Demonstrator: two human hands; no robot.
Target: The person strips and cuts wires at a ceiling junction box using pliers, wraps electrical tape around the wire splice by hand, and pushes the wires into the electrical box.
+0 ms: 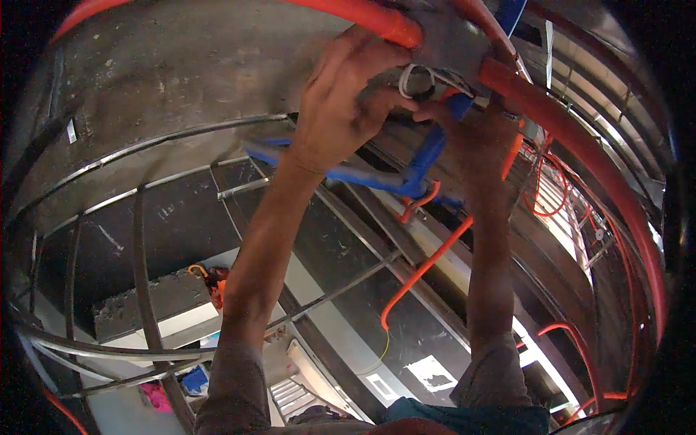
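Both of my arms reach up to a grey box-like part [453, 45] where thick orange-red conduits meet. My left hand [344, 98] is bent close under the end of an orange conduit [388, 23], its thumb and forefinger closing around a thin pale loop [403, 81]. From the other side my right hand [482, 138] comes in, fingers curled and partly in shadow, its thumb near the left thumb. A blue pipe [428, 152] passes beside the right hand. Whatever the right fingers grip is hidden in the dark.
Metal framing bars [141, 254] cross below on the left. Blue pipes [362, 177] run under my wrists. A thick red conduit [580, 141] curves down at right, near orange tubes [428, 272]. Far below are a ladder [297, 397] and an orange item [217, 286].
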